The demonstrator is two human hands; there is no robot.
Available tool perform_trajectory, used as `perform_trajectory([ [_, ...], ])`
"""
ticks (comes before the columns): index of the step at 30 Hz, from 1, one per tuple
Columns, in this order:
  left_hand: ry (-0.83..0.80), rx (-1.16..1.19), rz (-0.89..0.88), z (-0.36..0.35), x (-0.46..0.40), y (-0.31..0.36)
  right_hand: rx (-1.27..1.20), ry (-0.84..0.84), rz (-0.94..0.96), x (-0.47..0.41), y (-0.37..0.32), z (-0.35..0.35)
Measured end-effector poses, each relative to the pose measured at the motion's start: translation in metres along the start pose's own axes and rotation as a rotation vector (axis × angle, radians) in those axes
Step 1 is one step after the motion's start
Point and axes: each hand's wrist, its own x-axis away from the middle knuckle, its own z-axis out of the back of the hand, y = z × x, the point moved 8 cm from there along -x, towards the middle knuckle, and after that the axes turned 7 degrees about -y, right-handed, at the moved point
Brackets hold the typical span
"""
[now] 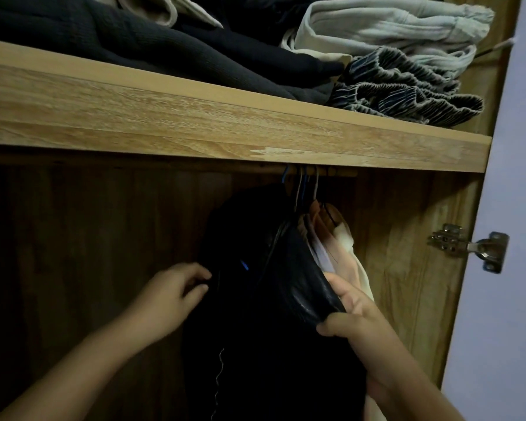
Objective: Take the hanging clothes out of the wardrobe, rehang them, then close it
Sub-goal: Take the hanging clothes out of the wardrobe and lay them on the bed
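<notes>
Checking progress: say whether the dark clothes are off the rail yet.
Still on: hanger hooks sit at the rail above the dark clothes, which both hands grip.

Two bare forearms and hands, no sleeves

The left hand [172, 291] and the right hand [351, 311] show uncovered, each with its forearm bare as far as the lower edge of the view; no sleeve, cuff or glove covers any part seen. No ring, watch or band shows on either wrist or on the fingers [195, 273]. The nails look short and plain, though the dim light leaves finer detail hard to tell.
</notes>
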Motion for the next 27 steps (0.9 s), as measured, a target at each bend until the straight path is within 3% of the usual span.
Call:
perform_trajectory([
  [6, 0.248, -0.011, 0.04, 0.011, -0.009, 0.037, 0.042, -0.077, -0.047, 0.062, -0.02, 0.004],
  [11, 0.199, -0.004, -0.009, -0.003, -0.007, 0.079, 0.073, -0.095, -0.111, 0.123, -0.036, 0.009],
  [16, -0.012, 0.164, -0.103, -0.031, 0.013, 0.129, 0.112, -0.028, -0.124, 0.198, -0.054, 0.014],
  [23, -0.008, 0.247, -0.243, -0.057, 0.066, 0.211, 0.195, 0.035, -0.15, 0.307, -0.081, 0.023],
  [27, 0.082, 0.259, -0.275, -0.075, 0.095, 0.25, 0.396, 0.122, -0.208, 0.366, -0.106, 0.038],
])
